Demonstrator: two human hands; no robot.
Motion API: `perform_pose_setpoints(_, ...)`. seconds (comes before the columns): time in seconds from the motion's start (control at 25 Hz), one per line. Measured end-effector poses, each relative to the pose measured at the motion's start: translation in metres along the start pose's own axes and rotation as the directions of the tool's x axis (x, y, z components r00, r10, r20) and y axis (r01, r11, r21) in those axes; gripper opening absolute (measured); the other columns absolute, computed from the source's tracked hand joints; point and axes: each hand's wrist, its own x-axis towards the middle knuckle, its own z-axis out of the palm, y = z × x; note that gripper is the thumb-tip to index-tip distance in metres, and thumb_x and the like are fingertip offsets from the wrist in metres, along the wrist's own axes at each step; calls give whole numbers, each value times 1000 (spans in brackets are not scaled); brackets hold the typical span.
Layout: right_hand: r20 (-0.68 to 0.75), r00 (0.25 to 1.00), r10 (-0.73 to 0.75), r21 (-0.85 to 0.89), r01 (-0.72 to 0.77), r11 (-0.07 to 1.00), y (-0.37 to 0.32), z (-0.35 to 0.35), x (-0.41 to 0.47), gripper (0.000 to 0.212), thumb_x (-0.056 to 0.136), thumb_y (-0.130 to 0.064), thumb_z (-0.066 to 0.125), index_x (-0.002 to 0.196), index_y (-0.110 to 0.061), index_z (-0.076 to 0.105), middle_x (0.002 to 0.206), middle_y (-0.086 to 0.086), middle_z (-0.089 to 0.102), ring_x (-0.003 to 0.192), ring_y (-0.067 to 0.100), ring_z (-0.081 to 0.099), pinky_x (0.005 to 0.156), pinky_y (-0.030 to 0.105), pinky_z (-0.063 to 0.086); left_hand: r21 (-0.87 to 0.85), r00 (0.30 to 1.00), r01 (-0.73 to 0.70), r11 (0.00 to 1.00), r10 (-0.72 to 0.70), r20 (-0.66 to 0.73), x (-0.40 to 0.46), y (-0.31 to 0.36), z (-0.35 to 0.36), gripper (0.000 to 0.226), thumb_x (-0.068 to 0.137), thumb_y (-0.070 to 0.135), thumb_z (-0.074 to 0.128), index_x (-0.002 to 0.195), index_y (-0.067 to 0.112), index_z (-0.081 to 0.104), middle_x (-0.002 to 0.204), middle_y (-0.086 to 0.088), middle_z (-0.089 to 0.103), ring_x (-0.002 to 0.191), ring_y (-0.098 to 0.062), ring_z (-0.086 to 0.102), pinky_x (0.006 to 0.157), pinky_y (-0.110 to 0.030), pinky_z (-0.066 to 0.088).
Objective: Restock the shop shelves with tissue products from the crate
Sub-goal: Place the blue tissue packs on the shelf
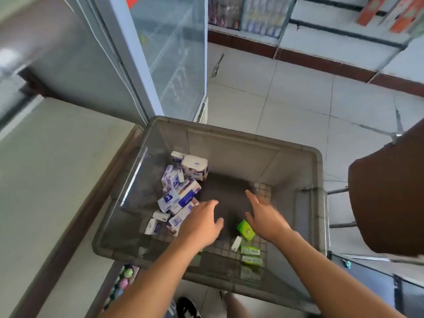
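Reached down into the grey crate point(298, 149), both hands at once. Left hand point(199, 222) spread, fingers apart, empty, just over the heap of white-and-blue tissue packs point(177, 193) piled against the crate's left wall — probably slid there in carrying. Right hand point(263, 214) likewise splayed and empty, directly above a green tissue pack point(246, 230) tipped on edge, with flatter green packs point(250, 254) lying near the crate's front wall. Hands apart, nothing gripped. Positioned so, seemingly, to take one sort with each hand. Crate mostly emptied, floor grid bare in the middle. Shop shelves point(339, 31) well apart, across the tiled floor point(298, 95).
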Motion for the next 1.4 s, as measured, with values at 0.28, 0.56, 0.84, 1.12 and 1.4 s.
perform_pose_setpoints(0.28, 312, 937, 156, -115, -126, 985, 43, 68, 67, 40, 92, -27, 53, 129, -12, 48, 129, 18, 57, 116, 34, 56, 92, 37, 48, -63, 951, 264, 962, -249, 182, 78, -36, 42, 45, 96, 31, 54, 138, 21, 44, 137, -5, 54, 122, -25, 53, 95, -34, 44)
perform_pose_setpoints(0.56, 281, 942, 184, -94, -164, 982, 38, 97, 87, 54, 87, -31, 58, 136, -15, 43, 135, 18, 51, 121, 36, 50, 96, 38, 45, -33, 937, 337, 941, -332, 111, 96, -62, 36, 37, 94, 24, 54, 131, 22, 51, 133, -5, 56, 121, -27, 53, 96, -38, 45)
perform_pose_setpoints(0.84, 194, 976, 101, -18, -100, 995, 22, 91, 97, 47, 93, -35, 54, 132, -10, 45, 134, 18, 50, 121, 35, 49, 100, 38, 43, 314, 932, 287, 905, -339, 127, 106, -81, 46, 65, 84, 24, 70, 136, 12, 33, 138, -12, 38, 129, -31, 41, 98, -46, 46)
perform_pose_setpoints(1.12, 293, 953, -81, 221, 14, 975, -28, 105, 113, 43, 92, -32, 56, 130, -12, 48, 129, 14, 59, 117, 31, 56, 96, 35, 45, 360, 830, 404, 841, -502, 242, 116, -90, 67, 85, 84, 28, 70, 147, 5, 18, 150, -17, 28, 138, -34, 30, 108, -46, 38)
perform_pose_setpoints(1.4, 368, 925, -91, 360, -52, 932, -43, 124, 121, 39, 89, -25, 64, 125, -14, 54, 121, 8, 62, 105, 22, 61, 84, 30, 49, 292, 880, 251, 923, -343, 328, 119, -93, 62, 55, 87, 23, 68, 133, 19, 39, 131, -11, 52, 119, -30, 52, 92, -39, 47)
